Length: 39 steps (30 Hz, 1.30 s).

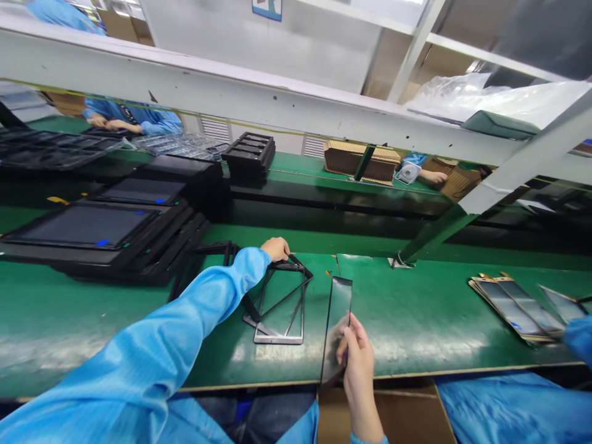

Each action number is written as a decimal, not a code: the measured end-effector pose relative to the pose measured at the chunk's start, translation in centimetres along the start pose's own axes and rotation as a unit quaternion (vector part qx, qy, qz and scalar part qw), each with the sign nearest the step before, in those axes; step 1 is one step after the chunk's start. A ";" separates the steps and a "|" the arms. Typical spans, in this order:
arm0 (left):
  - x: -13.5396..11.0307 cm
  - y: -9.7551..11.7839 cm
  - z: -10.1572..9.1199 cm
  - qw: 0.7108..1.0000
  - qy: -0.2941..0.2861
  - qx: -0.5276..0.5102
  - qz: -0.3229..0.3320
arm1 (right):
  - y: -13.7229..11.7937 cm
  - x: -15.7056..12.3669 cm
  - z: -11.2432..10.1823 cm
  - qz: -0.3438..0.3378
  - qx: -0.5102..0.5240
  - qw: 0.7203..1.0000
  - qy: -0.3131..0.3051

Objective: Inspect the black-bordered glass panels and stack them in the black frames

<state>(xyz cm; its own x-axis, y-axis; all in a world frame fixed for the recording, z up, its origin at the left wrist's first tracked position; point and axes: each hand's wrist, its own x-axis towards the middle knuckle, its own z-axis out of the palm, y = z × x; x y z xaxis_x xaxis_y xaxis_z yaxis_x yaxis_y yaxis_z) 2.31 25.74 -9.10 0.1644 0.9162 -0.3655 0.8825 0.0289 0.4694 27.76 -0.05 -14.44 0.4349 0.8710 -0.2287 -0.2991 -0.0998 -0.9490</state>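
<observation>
The right hand (358, 370) is clamped on a tall glass panel (337, 327), its long axis running from about one o'clock to seven, and it is the nearer hand. The left hand (276, 248) sits on a thin-barred frame (277, 338) at the panel's ten o'clock — gripping or resting, I cannot tell — above the green bench (407, 320).

**Pale blue sleeve on green matting**
A black frame (304, 308) lies under the left fingers (281, 249); a smoky, black-edged glass panel (337, 327) sits against the right fingers (356, 336), above a plain green bench mat (416, 314). The pale blue sleeve (152, 333) runs back from the left fingers.
</observation>
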 end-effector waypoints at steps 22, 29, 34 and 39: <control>-3.2 2.0 -7.2 0.986 0.043 -0.105 0.119 | 0.8 -0.1 -0.2 -0.014 0.039 0.999 0.002; -5.5 3.4 -8.6 0.958 0.098 -0.211 0.168 | 0.5 0.4 -0.1 0.000 0.041 0.999 -0.022; -8.0 3.9 -9.3 0.921 0.111 -0.331 0.172 | -0.2 0.1 -0.4 -0.013 0.039 0.999 -0.026; -14.5 3.0 -6.0 0.895 0.095 -0.406 0.159 | -1.9 -1.6 -1.9 -0.043 0.030 0.998 -0.043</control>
<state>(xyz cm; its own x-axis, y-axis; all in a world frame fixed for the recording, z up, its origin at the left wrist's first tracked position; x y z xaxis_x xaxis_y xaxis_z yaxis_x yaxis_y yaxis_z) -0.05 14.97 2.44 0.2034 0.9791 -0.0029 0.1811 -0.0347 0.9828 29.25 -2.14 -12.69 0.3877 0.9133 -0.1244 -0.3150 0.0044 -0.9491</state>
